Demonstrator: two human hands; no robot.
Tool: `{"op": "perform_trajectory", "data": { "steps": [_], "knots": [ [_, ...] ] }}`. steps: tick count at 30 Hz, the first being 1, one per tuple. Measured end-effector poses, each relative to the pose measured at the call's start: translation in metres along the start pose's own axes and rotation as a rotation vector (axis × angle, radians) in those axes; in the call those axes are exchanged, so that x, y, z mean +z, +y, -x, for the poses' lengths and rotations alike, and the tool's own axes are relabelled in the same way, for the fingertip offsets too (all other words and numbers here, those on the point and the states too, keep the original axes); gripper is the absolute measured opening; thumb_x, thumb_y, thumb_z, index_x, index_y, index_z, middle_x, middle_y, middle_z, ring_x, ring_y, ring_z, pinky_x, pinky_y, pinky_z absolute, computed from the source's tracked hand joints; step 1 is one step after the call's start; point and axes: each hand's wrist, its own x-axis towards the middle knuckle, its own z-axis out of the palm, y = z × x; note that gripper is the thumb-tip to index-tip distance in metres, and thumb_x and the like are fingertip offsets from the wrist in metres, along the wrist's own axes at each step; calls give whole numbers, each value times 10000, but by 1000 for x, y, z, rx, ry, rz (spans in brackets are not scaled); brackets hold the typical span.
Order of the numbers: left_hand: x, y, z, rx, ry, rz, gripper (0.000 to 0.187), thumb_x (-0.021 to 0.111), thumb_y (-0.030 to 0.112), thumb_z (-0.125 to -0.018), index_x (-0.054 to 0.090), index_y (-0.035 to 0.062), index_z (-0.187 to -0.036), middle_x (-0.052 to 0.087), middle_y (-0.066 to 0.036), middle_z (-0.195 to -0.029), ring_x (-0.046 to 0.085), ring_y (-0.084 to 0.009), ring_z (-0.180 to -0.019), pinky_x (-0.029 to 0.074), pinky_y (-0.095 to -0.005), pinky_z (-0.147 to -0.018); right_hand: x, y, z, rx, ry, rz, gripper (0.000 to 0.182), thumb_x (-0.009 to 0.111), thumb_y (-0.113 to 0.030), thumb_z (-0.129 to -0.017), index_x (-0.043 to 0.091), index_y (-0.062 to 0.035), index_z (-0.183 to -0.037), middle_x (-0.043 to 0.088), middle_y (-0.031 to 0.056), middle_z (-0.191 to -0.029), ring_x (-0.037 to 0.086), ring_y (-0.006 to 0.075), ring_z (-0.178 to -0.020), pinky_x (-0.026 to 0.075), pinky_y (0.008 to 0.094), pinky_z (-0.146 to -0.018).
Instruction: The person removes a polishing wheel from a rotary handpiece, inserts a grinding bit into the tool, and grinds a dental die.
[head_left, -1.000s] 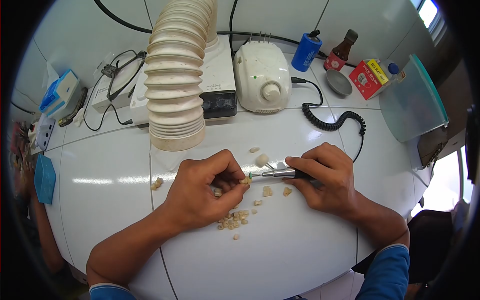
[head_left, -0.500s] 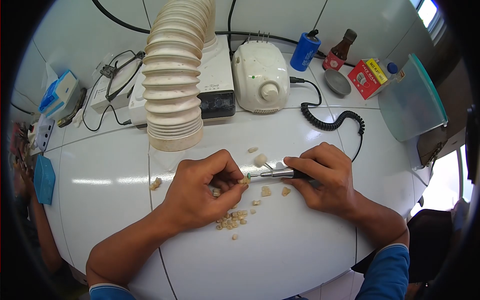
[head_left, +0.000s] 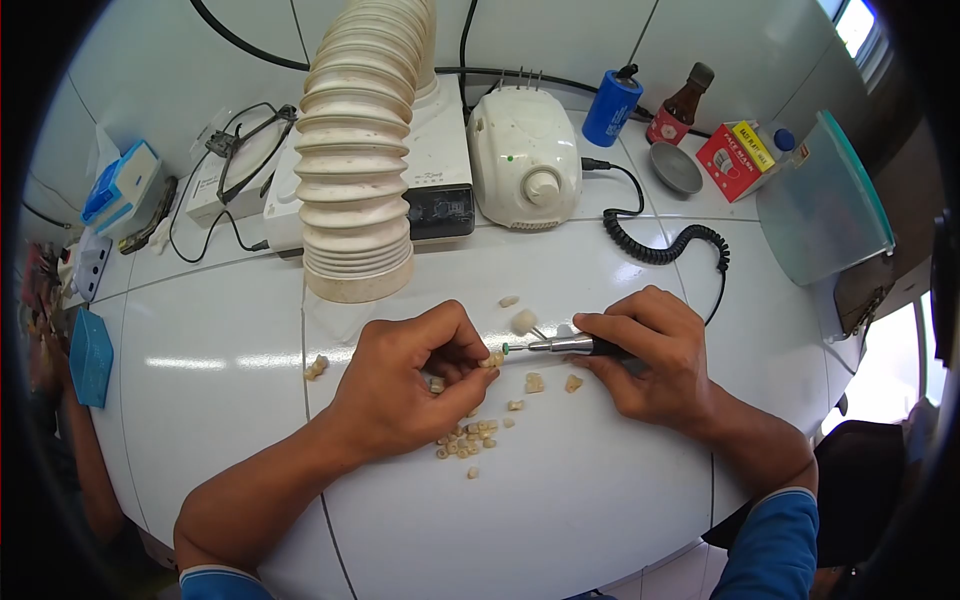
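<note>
Between thumb and fingertips, my left hand [head_left: 400, 380] pinches a small yellowish dental crown piece [head_left: 492, 360]. My right hand [head_left: 650, 345] is closed around a silver and black rotary handpiece [head_left: 570, 345], pointing left. Its small green grinding tip [head_left: 506, 349] sits right beside the crown piece. Just behind the handpiece lies a white polishing bur [head_left: 524, 321] with a metal shank. Many small tooth-coloured crowns [head_left: 466, 441] are grouped on the white tabletop [head_left: 430, 530] in front of my left hand, and several loose pieces [head_left: 535, 382] lie below the handpiece.
A ribbed suction hose [head_left: 355, 170] hangs over the table. Behind stands a white control unit [head_left: 525, 155] with a coiled black cord [head_left: 665, 245]. A blue can [head_left: 611, 107], brown bottle [head_left: 682, 103], grey dish [head_left: 676, 168], red mask box [head_left: 735, 160] and clear bin [head_left: 825, 205] line the right.
The green tip has drawn slightly right, from against the crown piece to just beside it. Both hands keep their grips, and the whole view has shifted slightly.
</note>
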Motion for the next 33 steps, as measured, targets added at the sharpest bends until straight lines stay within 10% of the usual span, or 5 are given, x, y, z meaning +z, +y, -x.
{"op": "perform_trajectory", "data": {
  "steps": [33],
  "knots": [
    [2, 0, -1, 27, 24, -17, 151, 841, 12, -936, 702, -14, -989, 798, -94, -898, 794, -118, -805, 655, -252, -745, 0, -2, -1, -56, -30, 49, 513, 1021, -87, -644, 882, -89, -1138, 728, 46, -866, 624, 201, -726, 455, 373, -626]
  ]
}}
